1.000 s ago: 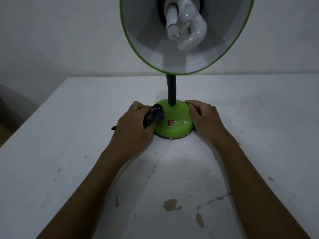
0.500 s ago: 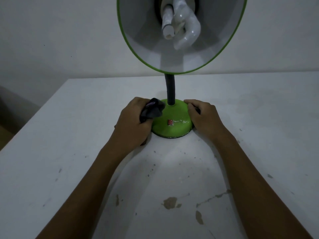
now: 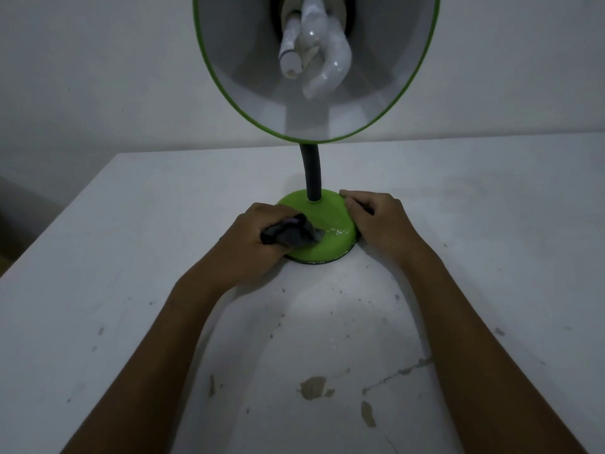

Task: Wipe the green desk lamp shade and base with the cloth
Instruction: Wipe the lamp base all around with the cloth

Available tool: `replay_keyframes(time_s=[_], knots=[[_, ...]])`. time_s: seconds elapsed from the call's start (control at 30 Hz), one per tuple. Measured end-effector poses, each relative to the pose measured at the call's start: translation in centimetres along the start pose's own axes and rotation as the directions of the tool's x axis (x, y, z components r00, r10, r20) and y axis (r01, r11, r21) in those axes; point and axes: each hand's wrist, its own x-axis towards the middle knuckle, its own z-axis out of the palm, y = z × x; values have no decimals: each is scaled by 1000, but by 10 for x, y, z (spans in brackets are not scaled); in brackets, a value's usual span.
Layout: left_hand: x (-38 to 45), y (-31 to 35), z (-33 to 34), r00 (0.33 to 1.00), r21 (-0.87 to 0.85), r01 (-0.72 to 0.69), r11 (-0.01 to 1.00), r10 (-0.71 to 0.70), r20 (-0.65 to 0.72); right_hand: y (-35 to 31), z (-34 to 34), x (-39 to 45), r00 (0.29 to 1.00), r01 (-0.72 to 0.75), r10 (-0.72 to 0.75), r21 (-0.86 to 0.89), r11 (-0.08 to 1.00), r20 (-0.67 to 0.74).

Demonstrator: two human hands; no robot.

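Note:
The green round lamp base [image 3: 327, 224] stands on the white table, with a black flexible neck [image 3: 311, 172] rising to the green-rimmed shade [image 3: 406, 93], whose open side faces me and shows a white coiled bulb [image 3: 314, 54]. My left hand [image 3: 252, 240] grips a dark bunched cloth [image 3: 289, 234] and presses it on the base's front left, covering the red switch. My right hand [image 3: 379, 221] rests against the base's right edge, fingers curled on it.
The white table [image 3: 131, 257] is scuffed, with chipped patches near its front [image 3: 314, 386]. Its left edge runs diagonally at the far left. A pale wall stands just behind the lamp.
My left hand has slid the cloth from the base's upper left, near the neck, down toward the front centre, over the red switch. The right hand stays on the base's right edge.

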Motion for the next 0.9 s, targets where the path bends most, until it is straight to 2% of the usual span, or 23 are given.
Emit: replay_keyframes(time_s=[0.07, 0.13, 0.17, 0.27, 0.3, 0.4, 0.5, 0.63, 0.8, 0.83, 0.9], knots=[[1, 0, 4, 990, -126, 104, 987, -115, -82, 0, 1, 0, 1000, 1, -1, -1, 1000, 5], [3, 7, 12, 972, -208, 82, 975, -125, -201, -1, 1, 0, 1000, 3, -3, -12, 1000, 7], [4, 9, 16, 972, -164, 41, 986, -78, -223, -1, 0, 0, 1000, 4, -4, -13, 1000, 6], [5, 2, 19, 989, 193, -107, 975, 124, -79, -1, 0, 1, 1000, 8, -8, -23, 1000, 7], [5, -1, 16, 989, 223, -134, 965, 145, -34, -2, 0, 1, 1000, 7, -7, -23, 1000, 7], [2, -8, 4, 983, 152, -180, 972, 182, -1, -1, 1, 1, 1000, -8, 8, 9, 1000, 5], [-1, -8, 2, 993, 109, -110, 988, 113, -27, -2, 0, 1, 1000, -12, 12, 15, 1000, 13], [6, 8, 19, 967, -50, 128, 991, -136, -214, -1, -4, 3, 998, -26, 25, 8, 1000, 61], [26, 15, 39, 939, 243, 257, 936, -181, -294, 0, -11, 6, 987, -110, 90, 148, 983, 137], [26, 16, 40, 943, 262, 246, 933, -168, -287, -1, -12, 7, 984, -135, 107, 203, 970, 143], [23, 17, 40, 976, 309, 136, 941, -73, -206, -3, -13, 7, 978, -174, 134, 274, 946, 158]])
